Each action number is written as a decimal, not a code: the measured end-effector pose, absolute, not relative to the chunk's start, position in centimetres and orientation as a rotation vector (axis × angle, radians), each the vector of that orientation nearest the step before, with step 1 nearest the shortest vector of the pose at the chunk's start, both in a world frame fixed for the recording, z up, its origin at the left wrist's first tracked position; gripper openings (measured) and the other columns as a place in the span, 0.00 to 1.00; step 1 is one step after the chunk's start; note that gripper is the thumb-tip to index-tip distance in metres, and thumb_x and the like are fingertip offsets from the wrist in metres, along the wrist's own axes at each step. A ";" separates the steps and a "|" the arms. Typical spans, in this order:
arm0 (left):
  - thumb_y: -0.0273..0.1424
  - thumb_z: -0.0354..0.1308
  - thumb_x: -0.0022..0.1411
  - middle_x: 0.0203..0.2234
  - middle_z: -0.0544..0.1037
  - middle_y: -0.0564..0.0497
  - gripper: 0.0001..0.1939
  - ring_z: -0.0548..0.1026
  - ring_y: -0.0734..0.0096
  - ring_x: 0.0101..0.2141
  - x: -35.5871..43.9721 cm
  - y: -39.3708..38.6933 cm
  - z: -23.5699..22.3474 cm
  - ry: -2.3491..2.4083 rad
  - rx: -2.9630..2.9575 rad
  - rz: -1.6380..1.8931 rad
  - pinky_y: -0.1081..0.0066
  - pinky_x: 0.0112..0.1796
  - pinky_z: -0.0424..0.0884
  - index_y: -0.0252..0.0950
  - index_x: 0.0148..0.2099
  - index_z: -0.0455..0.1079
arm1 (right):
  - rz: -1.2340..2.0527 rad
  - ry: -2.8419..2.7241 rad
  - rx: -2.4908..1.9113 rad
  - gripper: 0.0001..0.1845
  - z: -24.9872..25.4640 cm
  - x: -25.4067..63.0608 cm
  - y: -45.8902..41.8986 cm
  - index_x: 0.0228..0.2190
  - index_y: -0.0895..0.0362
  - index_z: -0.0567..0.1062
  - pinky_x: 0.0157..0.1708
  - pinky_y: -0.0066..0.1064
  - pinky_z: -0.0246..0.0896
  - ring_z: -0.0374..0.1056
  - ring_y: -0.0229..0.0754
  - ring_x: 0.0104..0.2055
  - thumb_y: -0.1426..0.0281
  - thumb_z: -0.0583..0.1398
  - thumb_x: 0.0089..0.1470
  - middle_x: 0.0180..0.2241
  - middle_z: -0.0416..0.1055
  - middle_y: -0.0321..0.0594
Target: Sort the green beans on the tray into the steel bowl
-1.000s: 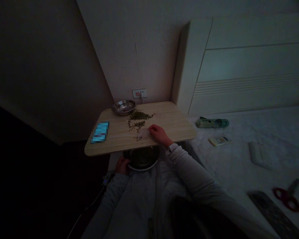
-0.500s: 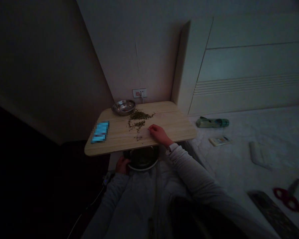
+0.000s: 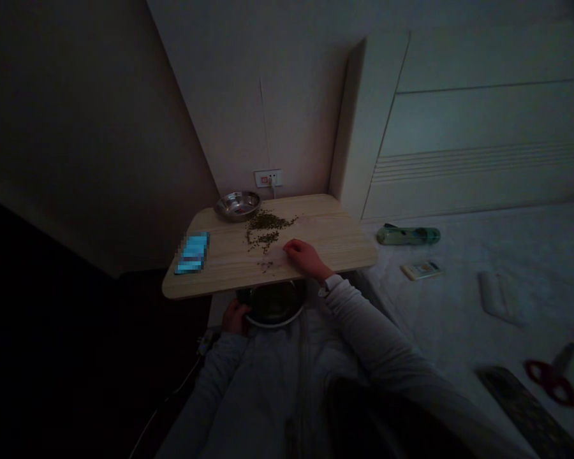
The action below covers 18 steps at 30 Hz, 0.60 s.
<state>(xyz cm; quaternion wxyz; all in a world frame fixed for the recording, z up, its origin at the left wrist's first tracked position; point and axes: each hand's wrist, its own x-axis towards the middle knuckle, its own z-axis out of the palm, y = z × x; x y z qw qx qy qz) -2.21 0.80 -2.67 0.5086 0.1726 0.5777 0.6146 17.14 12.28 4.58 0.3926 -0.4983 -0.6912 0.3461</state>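
Over the small wooden table [image 3: 330, 245], my right hand [image 3: 305, 258] has its fingertips pinched together; whatever is between them is too small to make out. Just left of it lie small dark green grains [image 3: 268, 221], like mung beans, in a loose heap. A few scattered ones reach toward the near edge. Below that edge, my left hand [image 3: 236, 317] is closed on the rim of a round, pale-rimmed bowl [image 3: 273, 325] on my lap. The tabletop hides its far side, and its inside is dark. A shiny metal bowl [image 3: 238, 205] stands at the table's back left.
A phone with a lit, blurred screen [image 3: 192, 253] lies at the table's left. On the white bed to the right are a green bottle-like item [image 3: 408, 236], a pale packet [image 3: 421, 270], a folded white cloth [image 3: 500, 296] and red-handled scissors [image 3: 552, 376]. A wall socket [image 3: 268, 178] sits behind the table.
My right hand has shifted very slightly left at the fingertips, over the same spot. My left hand, the bowls and the heap of grains look unchanged.
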 end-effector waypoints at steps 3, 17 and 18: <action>0.25 0.60 0.27 0.15 0.71 0.56 0.10 0.68 0.73 0.20 -2.1 0.6 -2.3 1.386 0.414 1.486 0.73 0.22 0.63 0.36 0.20 0.67 | 0.871 -1.786 -1.296 0.08 4.7 17.1 12.2 0.29 0.58 0.73 0.34 0.28 0.56 0.64 0.38 0.31 0.71 0.54 0.48 0.27 0.71 0.36; 0.24 0.59 0.26 0.13 0.70 0.56 0.08 0.68 0.73 0.19 -2.0 0.7 -1.8 1.380 0.436 1.482 0.73 0.22 0.63 0.36 0.17 0.67 | 0.874 -1.909 -1.297 0.08 4.7 17.2 11.9 0.29 0.57 0.74 0.32 0.27 0.56 0.64 0.37 0.30 0.71 0.55 0.49 0.27 0.72 0.35; 0.24 0.60 0.25 0.13 0.71 0.56 0.08 0.68 0.73 0.19 -2.0 0.7 -1.8 1.376 0.431 1.485 0.73 0.22 0.63 0.36 0.17 0.67 | 0.884 -1.923 -1.296 0.08 4.7 17.2 11.9 0.30 0.57 0.74 0.32 0.27 0.55 0.63 0.37 0.29 0.70 0.55 0.49 0.27 0.72 0.35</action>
